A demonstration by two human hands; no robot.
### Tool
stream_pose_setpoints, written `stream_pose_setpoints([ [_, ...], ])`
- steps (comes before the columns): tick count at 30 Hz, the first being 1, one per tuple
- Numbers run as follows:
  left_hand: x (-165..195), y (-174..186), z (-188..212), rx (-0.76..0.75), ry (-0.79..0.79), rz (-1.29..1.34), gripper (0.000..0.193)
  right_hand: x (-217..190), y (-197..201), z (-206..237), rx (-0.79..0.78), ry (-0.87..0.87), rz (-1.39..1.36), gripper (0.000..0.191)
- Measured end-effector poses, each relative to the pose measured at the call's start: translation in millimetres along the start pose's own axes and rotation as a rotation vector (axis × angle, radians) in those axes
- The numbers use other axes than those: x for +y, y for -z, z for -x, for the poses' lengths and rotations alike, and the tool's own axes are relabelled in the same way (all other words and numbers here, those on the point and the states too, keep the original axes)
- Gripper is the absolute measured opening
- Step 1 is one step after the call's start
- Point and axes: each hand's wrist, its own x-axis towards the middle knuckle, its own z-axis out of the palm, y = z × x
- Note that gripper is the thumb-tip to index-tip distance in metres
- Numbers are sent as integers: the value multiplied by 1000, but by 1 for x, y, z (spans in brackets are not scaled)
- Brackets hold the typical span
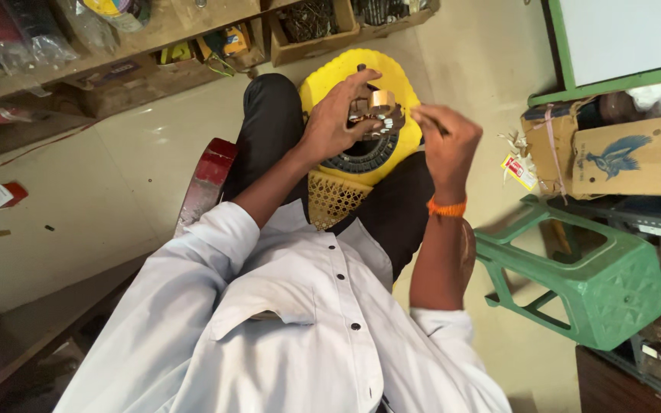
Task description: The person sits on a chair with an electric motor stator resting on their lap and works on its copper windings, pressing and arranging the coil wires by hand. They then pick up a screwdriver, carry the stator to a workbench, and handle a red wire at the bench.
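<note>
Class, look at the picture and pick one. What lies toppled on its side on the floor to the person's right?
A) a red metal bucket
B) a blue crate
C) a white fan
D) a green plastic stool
D: the green plastic stool lies on its side on the floor, its legs pointing sideways, just beyond the person's right hand and forearm.

Person seen from above, wearing a white long-sleeved shirt (292,321) with a pointed collar and a row of small dark buttons down the front; both sleeves are rolled to about the elbow. The shirt cloth shows faint grey smudges near the chest. Black trousers (269,122) cover the legs. An orange thread band (447,207) circles the right wrist.
</note>
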Motion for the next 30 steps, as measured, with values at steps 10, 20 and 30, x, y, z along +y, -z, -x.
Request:
stream_pose_setpoints([
  [10,-17,-10,4,72,-48,-9,70,17,-28,-77,-298,-34,47,6],
  [20,-23,4,-13,66,651,829,99,54,-66,-116,-530,5,102,10],
  [30,-34,17,-25,-158,363,1075,92,-40,-17,-97,-363,-5,180,10],
])
